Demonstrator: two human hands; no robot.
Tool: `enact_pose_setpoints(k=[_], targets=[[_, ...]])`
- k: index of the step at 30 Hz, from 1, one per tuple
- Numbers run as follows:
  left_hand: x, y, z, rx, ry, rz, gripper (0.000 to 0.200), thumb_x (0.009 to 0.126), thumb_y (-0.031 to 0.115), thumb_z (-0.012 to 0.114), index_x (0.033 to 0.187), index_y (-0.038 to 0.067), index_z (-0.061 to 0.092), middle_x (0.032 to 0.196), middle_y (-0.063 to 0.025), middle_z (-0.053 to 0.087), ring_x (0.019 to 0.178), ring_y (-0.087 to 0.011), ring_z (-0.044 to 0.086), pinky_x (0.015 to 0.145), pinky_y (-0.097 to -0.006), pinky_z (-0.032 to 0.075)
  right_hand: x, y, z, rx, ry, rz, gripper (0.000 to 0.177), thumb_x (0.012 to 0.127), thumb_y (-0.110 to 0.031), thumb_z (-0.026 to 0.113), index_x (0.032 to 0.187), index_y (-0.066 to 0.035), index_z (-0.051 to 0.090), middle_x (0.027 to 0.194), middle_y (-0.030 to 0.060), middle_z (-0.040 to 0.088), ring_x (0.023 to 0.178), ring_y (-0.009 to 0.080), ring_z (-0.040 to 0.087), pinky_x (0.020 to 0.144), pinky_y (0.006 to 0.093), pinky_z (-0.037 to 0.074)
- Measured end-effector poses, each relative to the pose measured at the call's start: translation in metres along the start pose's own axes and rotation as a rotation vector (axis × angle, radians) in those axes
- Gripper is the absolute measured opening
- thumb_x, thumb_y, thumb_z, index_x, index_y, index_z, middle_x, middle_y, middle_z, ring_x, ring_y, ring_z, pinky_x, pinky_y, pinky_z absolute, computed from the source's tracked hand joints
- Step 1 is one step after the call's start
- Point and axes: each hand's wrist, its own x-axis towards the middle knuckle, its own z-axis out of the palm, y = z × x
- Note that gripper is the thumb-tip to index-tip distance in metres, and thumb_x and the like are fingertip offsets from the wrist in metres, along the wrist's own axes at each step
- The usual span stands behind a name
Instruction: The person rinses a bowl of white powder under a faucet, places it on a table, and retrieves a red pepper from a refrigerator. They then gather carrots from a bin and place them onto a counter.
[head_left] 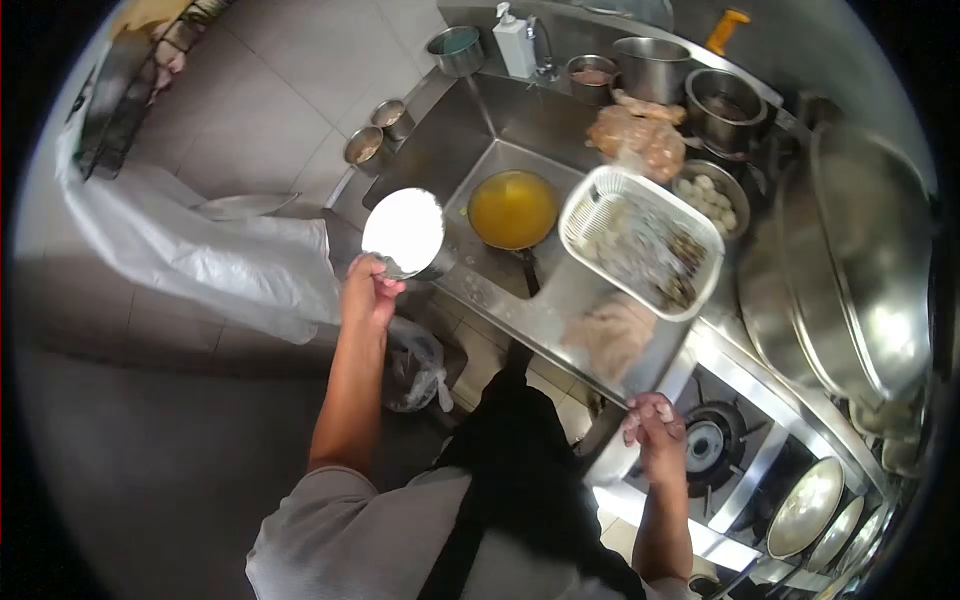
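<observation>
My left hand (373,292) grips the near rim of a round metal bowl (430,262), whose inside shows bright white, beside the sink's left edge. Over the corner between counter and stove, my right hand (657,425) has its fingers curled in, with white residue on them; I cannot tell whether anything is inside. A frying pan (512,208) of yellow liquid rests in the sink, handle toward me. Right of it, a white plastic basket (578,208) holds grey, shrimp-like pieces. A pale wet patch (612,335) covers the steel counter between basket and right hand.
Metal pots (652,68), a bag of orange-pink food (640,142) and a bowl of white balls (708,203) line the back right. Large steel bowls (850,270) lean beside the gas burner (704,445). A soap bottle (515,42) stands behind the sink; plastic sheeting (220,255) hangs left.
</observation>
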Motion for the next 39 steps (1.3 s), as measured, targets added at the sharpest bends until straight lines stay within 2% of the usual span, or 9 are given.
enact_pose_setpoints(k=[9,17,19,22,27,31,33,35,39], targets=[[0.159,0.003,0.038,0.019,0.018,-0.034,0.017,0.069,0.0,0.052,0.085,0.006,0.047,0.06,-0.0016,0.049,0.043,-0.0137,0.048,0.041,-0.031,0.051,0.268,0.015,0.211,0.407,-0.164,0.123,0.033,0.093,-0.034,0.052,0.103,-0.002,0.056,0.075,0.0041,0.056,0.064,0.0114,0.051,0.055,0.0248,0.04],[0.194,0.012,0.011,0.092,0.104,-0.125,0.021,0.071,0.003,0.051,0.091,0.007,0.048,0.063,-0.001,0.048,0.045,-0.0134,0.051,0.04,-0.0323,0.053,0.588,0.006,0.268,1.071,-0.138,-0.003,0.034,0.096,-0.032,0.043,0.111,-0.002,0.048,0.097,0.0098,0.054,0.083,0.0215,0.055,0.07,0.0347,0.048],[0.204,0.013,0.001,0.079,0.046,-0.155,0.024,0.071,0.003,0.051,0.095,0.006,0.048,0.063,-0.0014,0.05,0.045,-0.0129,0.051,0.04,-0.0319,0.053,0.647,-0.009,0.273,1.292,0.011,0.081,0.041,0.094,-0.029,0.044,0.12,0.002,0.037,0.108,0.0163,0.05,0.093,0.0321,0.055,0.08,0.0445,0.049],[0.218,0.012,-0.002,0.068,-0.014,-0.127,0.025,0.07,0.002,0.051,0.095,0.005,0.048,0.066,-0.0028,0.054,0.045,-0.0131,0.052,0.04,-0.0316,0.053,0.697,-0.031,0.279,1.446,0.267,-0.058,0.037,0.095,-0.024,0.04,0.12,0.003,0.035,0.121,0.0164,0.038,0.094,0.0317,0.051,0.085,0.0446,0.045],[0.241,0.004,0.017,-0.001,-0.009,-0.162,0.022,0.068,0.001,0.052,0.089,0.005,0.046,0.061,-0.0018,0.05,0.045,-0.0138,0.054,0.041,-0.0314,0.053,0.707,-0.052,0.251,1.431,0.47,-0.173,0.029,0.093,-0.015,0.033,0.11,0.007,0.044,0.103,0.0161,0.052,0.093,0.0319,0.053,0.093,0.047,0.043],[0.283,-0.028,0.028,-0.081,-0.164,-0.226,0.023,0.068,0.003,0.053,0.09,0.006,0.047,0.062,-0.002,0.049,0.048,-0.016,0.05,0.044,-0.0323,0.049,0.654,-0.075,0.241,1.308,0.332,-0.197,0.024,0.092,-0.009,0.035,0.104,0.005,0.049,0.088,0.0147,0.058,0.078,0.0259,0.059,0.073,0.0387,0.054],[0.303,-0.044,0.052,-0.074,-0.094,-0.272,0.024,0.068,0.004,0.054,0.09,0.007,0.047,0.061,-0.0018,0.048,0.05,-0.0164,0.048,0.047,-0.0332,0.047,0.63,-0.082,0.239,0.84,0.193,0.027,0.02,0.091,-0.007,0.038,0.1,0.004,0.052,0.083,0.0122,0.061,0.065,0.021,0.059,0.056,0.032,0.054],[0.316,-0.052,0.088,-0.07,-0.023,-0.329,0.02,0.067,0.003,0.054,0.085,0.009,0.048,0.06,-0.0015,0.047,0.052,-0.0157,0.049,0.048,-0.0338,0.046,0.622,-0.089,0.232,0.586,0.218,0.009,0.018,0.091,-0.006,0.04,0.097,0.004,0.054,0.08,0.0113,0.061,0.062,0.0194,0.059,0.053,0.0308,0.053],[0.349,-0.08,0.125,-0.204,-0.226,-0.382,0.01,0.068,0.003,0.053,0.069,0.01,0.046,0.058,-0.0017,0.047,0.05,-0.0159,0.047,0.052,-0.0354,0.045,0.608,-0.113,0.229,0.07,0.123,-0.074,0.017,0.09,-0.005,0.043,0.091,0.002,0.058,0.078,0.0114,0.063,0.059,0.0182,0.059,0.05,0.0301,0.052]])
